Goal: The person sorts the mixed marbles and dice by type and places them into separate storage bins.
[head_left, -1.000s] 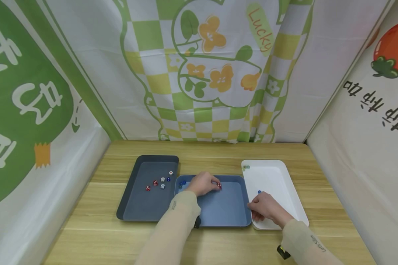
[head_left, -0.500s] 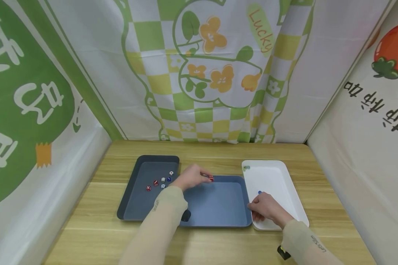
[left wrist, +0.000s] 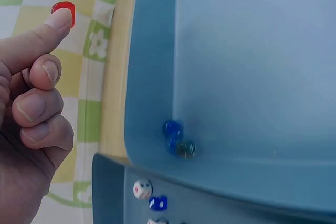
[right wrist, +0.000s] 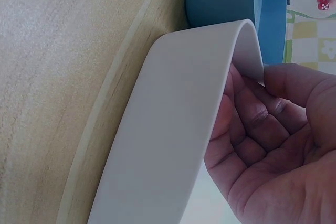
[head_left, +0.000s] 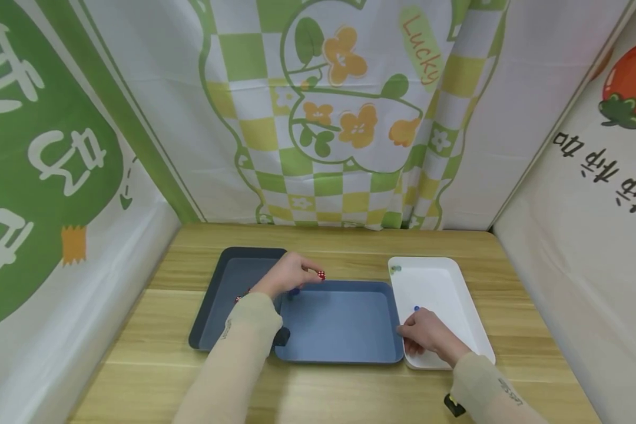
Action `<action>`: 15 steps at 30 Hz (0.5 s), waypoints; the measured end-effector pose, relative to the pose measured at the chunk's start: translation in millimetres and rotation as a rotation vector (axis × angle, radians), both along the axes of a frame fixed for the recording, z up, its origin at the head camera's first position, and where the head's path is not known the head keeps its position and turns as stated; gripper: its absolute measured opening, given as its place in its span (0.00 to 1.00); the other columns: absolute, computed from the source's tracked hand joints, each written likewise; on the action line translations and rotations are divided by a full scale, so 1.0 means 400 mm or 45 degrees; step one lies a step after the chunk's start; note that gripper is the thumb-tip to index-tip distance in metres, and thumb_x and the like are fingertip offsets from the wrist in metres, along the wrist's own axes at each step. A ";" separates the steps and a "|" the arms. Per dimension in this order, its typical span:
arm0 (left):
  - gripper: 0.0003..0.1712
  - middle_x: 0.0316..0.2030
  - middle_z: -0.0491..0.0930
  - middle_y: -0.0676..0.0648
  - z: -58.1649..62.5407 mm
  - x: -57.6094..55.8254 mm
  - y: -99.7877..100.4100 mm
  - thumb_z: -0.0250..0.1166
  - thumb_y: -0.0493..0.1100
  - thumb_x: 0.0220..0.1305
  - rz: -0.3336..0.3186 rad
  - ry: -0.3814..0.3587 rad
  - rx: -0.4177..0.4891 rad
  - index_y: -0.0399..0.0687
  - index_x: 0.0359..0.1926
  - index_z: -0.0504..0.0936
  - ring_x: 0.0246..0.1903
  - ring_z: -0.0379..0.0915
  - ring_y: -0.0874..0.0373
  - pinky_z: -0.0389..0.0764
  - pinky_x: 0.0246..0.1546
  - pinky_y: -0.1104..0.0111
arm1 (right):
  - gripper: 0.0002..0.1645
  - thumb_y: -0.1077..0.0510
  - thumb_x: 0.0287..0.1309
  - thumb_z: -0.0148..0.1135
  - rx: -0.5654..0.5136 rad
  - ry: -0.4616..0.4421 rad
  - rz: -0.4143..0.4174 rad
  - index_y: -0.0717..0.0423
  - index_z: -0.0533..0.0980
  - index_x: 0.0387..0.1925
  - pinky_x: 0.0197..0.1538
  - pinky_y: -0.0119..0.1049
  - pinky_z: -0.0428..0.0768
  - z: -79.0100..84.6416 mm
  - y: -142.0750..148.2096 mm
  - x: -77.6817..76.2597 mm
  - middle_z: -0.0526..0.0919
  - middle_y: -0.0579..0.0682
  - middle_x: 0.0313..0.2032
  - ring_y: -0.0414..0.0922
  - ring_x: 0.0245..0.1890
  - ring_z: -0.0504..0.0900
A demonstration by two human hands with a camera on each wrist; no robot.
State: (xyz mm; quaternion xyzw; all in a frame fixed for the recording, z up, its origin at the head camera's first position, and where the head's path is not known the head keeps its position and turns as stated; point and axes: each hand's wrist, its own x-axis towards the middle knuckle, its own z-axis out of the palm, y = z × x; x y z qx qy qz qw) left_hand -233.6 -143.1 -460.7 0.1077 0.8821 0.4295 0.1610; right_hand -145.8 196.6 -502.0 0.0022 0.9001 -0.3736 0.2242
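My left hand (head_left: 286, 274) pinches a red die (head_left: 321, 275) with white pips between thumb and index finger, held above the far edge of the blue tray (head_left: 344, 330). The other fingers curl into the palm in the left wrist view. Two blue beads (left wrist: 171, 128) and a dark green bead (left wrist: 187, 148) sit in that tray's far left corner. My right hand (head_left: 426, 331) grips the left wall of the white tray (right wrist: 163, 114) near its front corner, thumb outside and fingers inside. A blue bead (head_left: 416, 308) lies just beyond that hand.
At the left, the dark grey tray (head_left: 210, 312) holds several dice, including a white die (left wrist: 142, 189) and a blue die (left wrist: 158, 203); my left arm hides most in the head view. Pale green beads (head_left: 396, 269) lie in the white tray's far corner. A printed curtain (head_left: 350, 194) hangs behind the table.
My left hand has lifted the red die from the blue tray and carried it up and leftward, over the far rim. The right hand has kept its place on the white tray.
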 end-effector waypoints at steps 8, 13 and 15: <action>0.11 0.12 0.73 0.48 0.000 0.003 -0.070 0.73 0.45 0.64 0.074 -0.011 0.011 0.54 0.48 0.91 0.14 0.64 0.53 0.64 0.17 0.66 | 0.20 0.62 0.64 0.61 -0.002 0.003 -0.007 0.60 0.81 0.16 0.22 0.32 0.78 -0.002 0.001 0.000 0.81 0.50 0.14 0.42 0.15 0.78; 0.15 0.29 0.86 0.44 -0.005 0.008 -0.119 0.72 0.46 0.66 0.109 -0.053 0.006 0.49 0.52 0.89 0.16 0.64 0.52 0.64 0.17 0.66 | 0.20 0.62 0.65 0.61 0.002 0.003 -0.005 0.60 0.81 0.16 0.22 0.32 0.77 -0.004 0.001 0.000 0.81 0.50 0.14 0.42 0.16 0.77; 0.15 0.37 0.88 0.45 -0.004 0.011 -0.136 0.71 0.47 0.66 0.139 -0.075 -0.007 0.53 0.53 0.89 0.16 0.65 0.52 0.62 0.15 0.66 | 0.20 0.61 0.65 0.61 0.008 0.001 -0.006 0.60 0.81 0.16 0.22 0.32 0.77 -0.004 0.000 0.000 0.81 0.50 0.14 0.42 0.16 0.77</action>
